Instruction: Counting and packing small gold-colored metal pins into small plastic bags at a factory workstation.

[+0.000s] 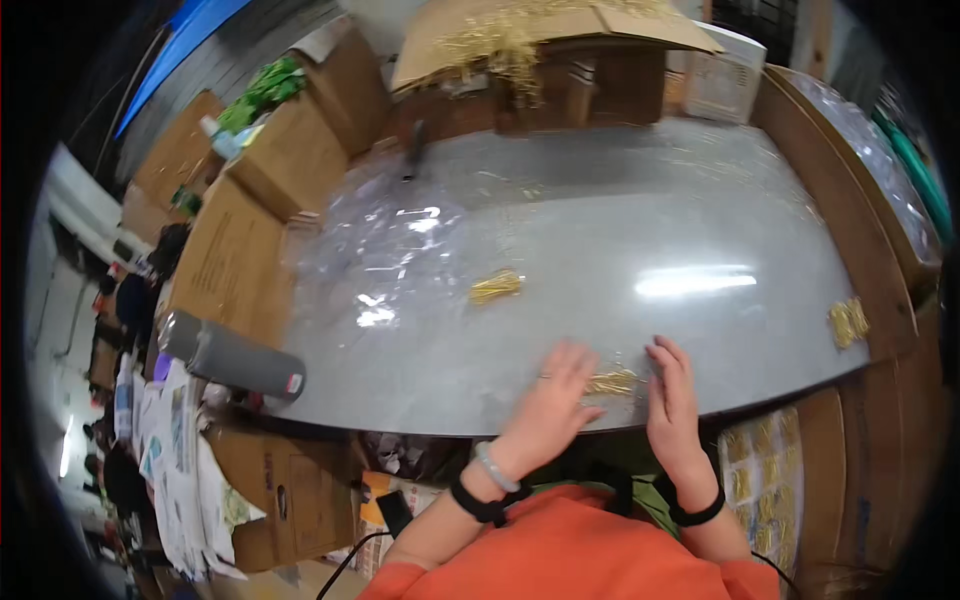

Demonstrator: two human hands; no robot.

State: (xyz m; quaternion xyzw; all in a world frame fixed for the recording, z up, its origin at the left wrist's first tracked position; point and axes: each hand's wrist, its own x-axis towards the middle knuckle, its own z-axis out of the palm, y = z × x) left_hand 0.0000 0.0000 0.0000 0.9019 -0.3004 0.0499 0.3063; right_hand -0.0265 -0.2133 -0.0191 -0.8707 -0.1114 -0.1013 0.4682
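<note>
On the grey tabletop near its front edge lies a small bundle of thin gold wire-like pieces [612,382], between my two hands. My left hand [555,400] is at its left side with the fingers stretched out and slightly blurred; the bundle's left end sits by the thumb and fingers, and I cannot tell if they touch. At the bundle's right, my right hand [672,400] stands on edge, fingers extended, apart from it. Farther off, toward the table's middle, rests a second gold bundle [496,286]. A third gold bundle [848,323] lies by the right edge.
Clear plastic bags [390,250] spread over the table's left side, with a dark slender object [413,150] behind them. A grey bottle [235,355] lies at the left corner. Cardboard walls [840,190] border the table; a box [580,90] at the back carries loose gold strands.
</note>
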